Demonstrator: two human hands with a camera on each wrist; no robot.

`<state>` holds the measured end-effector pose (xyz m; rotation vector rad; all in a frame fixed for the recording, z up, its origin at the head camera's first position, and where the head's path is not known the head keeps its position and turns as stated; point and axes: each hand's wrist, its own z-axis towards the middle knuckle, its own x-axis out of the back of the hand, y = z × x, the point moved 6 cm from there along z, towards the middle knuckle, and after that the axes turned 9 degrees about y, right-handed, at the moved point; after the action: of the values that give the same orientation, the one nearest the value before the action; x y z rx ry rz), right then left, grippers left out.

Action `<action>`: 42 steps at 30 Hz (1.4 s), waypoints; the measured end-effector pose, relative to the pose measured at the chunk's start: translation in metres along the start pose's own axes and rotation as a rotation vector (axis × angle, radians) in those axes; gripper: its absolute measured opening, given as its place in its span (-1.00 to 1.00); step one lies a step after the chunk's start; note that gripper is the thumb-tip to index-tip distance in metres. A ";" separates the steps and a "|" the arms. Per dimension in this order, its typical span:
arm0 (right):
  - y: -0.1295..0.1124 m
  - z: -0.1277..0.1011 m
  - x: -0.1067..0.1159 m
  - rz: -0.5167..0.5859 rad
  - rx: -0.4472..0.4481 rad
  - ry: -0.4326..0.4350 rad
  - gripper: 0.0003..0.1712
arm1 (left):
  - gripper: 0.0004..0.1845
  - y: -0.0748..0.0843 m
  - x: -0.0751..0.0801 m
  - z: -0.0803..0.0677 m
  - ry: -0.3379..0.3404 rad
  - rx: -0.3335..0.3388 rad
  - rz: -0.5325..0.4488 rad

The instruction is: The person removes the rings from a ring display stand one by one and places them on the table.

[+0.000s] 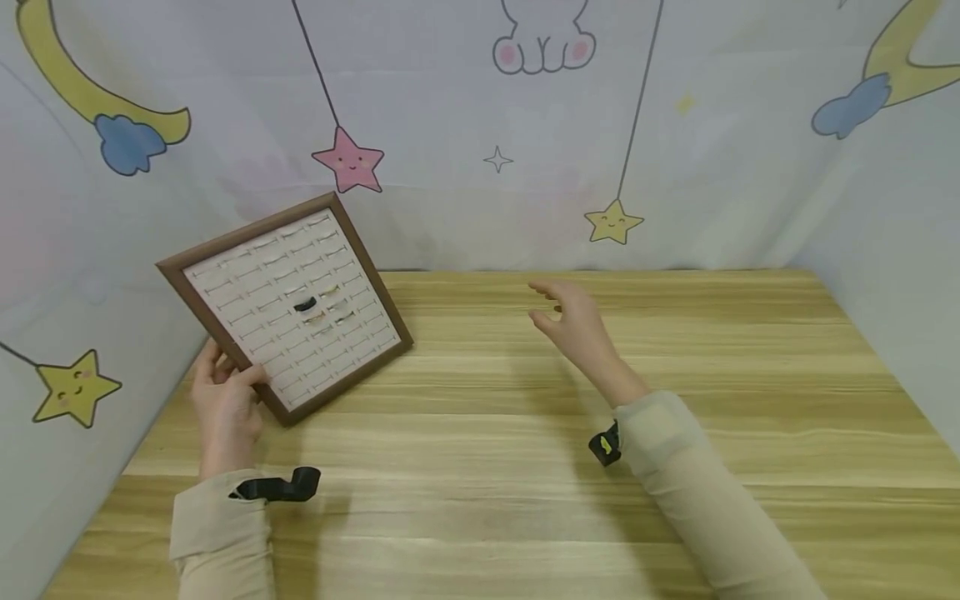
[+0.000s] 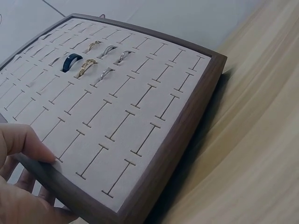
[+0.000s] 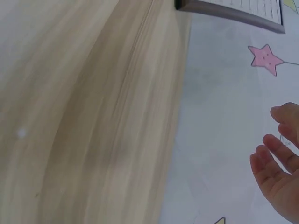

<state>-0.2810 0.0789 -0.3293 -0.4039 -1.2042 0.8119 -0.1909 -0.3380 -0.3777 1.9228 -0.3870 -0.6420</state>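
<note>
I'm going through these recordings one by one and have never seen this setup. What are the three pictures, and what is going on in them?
There is no machine here: a person works with two bare hands, wearing three cameras. The wide picture comes from a camera on the head, looking down at a wooden table. The other two come from cameras strapped to each wrist.

The left hand grips the near corner of a brown-framed ring display tray, thumb on the frame, fingers underneath. The tray is tilted, its near part raised off the table. The left wrist view shows its pale slotted pad with a few rings set in the slots, one of them dark.

The right hand hovers open over the table, holding nothing. A cartoon-printed cloth hangs behind.
</note>
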 end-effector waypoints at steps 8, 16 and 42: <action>-0.042 0.005 -0.018 0.017 0.121 0.041 -0.57 | -0.07 -0.005 -0.010 0.004 -0.077 0.030 0.027; -0.063 0.008 -0.034 0.043 0.154 0.004 -0.61 | -0.05 -0.009 -0.023 -0.005 -0.133 0.034 0.076; -0.084 0.010 -0.047 0.006 0.164 -0.039 -0.72 | -0.19 -0.044 -0.086 -0.048 -0.429 0.003 0.259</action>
<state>-0.2686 -0.0124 -0.3008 -0.2584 -1.1633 0.9200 -0.2323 -0.2379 -0.3794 1.6916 -0.8905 -0.8778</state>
